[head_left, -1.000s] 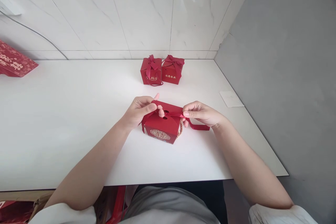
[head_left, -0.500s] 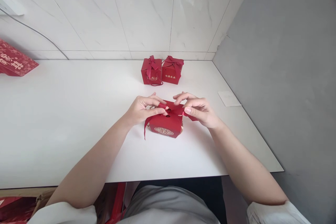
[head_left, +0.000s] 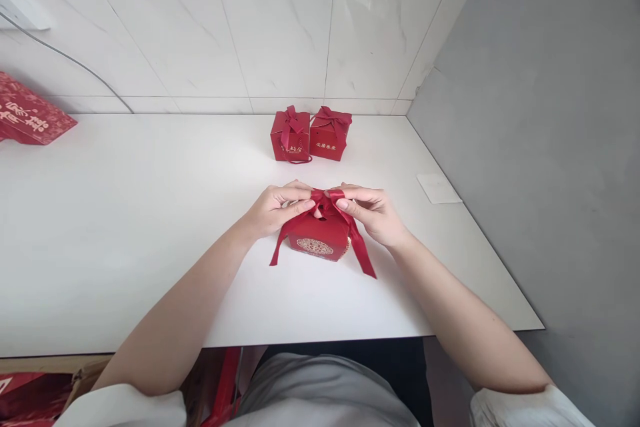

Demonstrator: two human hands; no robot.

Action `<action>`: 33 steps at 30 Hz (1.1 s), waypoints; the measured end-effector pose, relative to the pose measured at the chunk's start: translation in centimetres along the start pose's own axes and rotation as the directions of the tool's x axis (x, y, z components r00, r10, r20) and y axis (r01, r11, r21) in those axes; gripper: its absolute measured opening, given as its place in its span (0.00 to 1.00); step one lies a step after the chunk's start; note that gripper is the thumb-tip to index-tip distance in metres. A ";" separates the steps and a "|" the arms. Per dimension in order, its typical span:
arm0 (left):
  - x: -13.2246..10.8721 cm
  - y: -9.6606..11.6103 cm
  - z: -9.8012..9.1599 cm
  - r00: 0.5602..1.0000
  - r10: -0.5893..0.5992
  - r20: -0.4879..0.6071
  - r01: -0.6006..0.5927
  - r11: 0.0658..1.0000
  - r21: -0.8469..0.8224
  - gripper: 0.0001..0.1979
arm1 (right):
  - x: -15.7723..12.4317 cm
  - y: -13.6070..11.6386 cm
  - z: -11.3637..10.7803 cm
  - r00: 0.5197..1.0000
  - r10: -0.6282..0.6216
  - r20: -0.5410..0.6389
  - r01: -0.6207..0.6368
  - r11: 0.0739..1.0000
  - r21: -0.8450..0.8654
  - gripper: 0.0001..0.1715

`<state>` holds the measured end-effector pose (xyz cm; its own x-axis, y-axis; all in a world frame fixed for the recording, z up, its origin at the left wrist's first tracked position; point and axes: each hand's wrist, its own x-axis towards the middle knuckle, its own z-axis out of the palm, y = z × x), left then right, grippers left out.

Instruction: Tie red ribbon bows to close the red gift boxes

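Observation:
A red gift box [head_left: 320, 240] with a gold round emblem on its front stands on the white table before me. Over its top lies a red satin ribbon [head_left: 361, 250], its two tails hanging down at the front left and front right. My left hand [head_left: 280, 208] pinches the ribbon between thumb and fingers above the box's left side. Opposite it, my right hand [head_left: 373, 208] pinches another part of the ribbon, close to the left one. The fingers partly hide the box top and the ribbon's middle.
Two red gift boxes with ribbon bows, a left one [head_left: 289, 137] and a right one [head_left: 330, 137], stand near the tiled wall. A white paper [head_left: 439, 188] lies at the right by the grey wall. A red patterned bag [head_left: 37, 113] is at the far left.
My right hand has moved left, bringing its part of the ribbon close to my left hand. A long ribbon tail now hangs at the box's front right.

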<state>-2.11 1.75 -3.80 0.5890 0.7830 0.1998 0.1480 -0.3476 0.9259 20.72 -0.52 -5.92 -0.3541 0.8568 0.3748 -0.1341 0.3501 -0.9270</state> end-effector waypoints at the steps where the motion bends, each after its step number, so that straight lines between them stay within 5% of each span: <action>1: 0.0 0.0 0.0 1.000 0.006 0.000 -0.006 1.000 0.006 0.12 | 0.0 0.1 0.1 1.000 0.002 -0.014 -0.002 1.000 0.009 0.09; 11: 0.1 0.1 0.8 0.997 -0.015 -0.070 0.014 1.000 -0.019 0.10 | -0.2 1.0 0.5 0.999 0.029 -0.021 -0.027 0.997 0.075 0.10; 23: -0.2 0.3 0.7 0.993 -0.119 0.011 0.119 0.978 -0.171 0.10 | -0.2 0.2 0.7 0.997 0.036 -0.066 -0.036 0.999 -0.008 0.03; 30: -0.4 0.4 0.7 0.988 -0.151 0.016 0.150 0.956 -0.254 0.09 | -0.2 0.0 0.7 0.990 0.109 -0.089 -0.099 0.989 0.105 0.16; 33: -0.4 0.5 0.8 0.984 -0.179 -0.007 0.170 0.947 -0.271 0.12 | -0.2 -0.1 0.6 0.990 0.112 -0.080 -0.107 0.992 0.062 0.14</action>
<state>-1.69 0.82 -3.66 0.5474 0.8362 0.0334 0.0252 -0.0564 0.9981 20.21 -0.97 -5.93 -0.2917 0.9181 0.2682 -0.1522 0.2322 -0.9607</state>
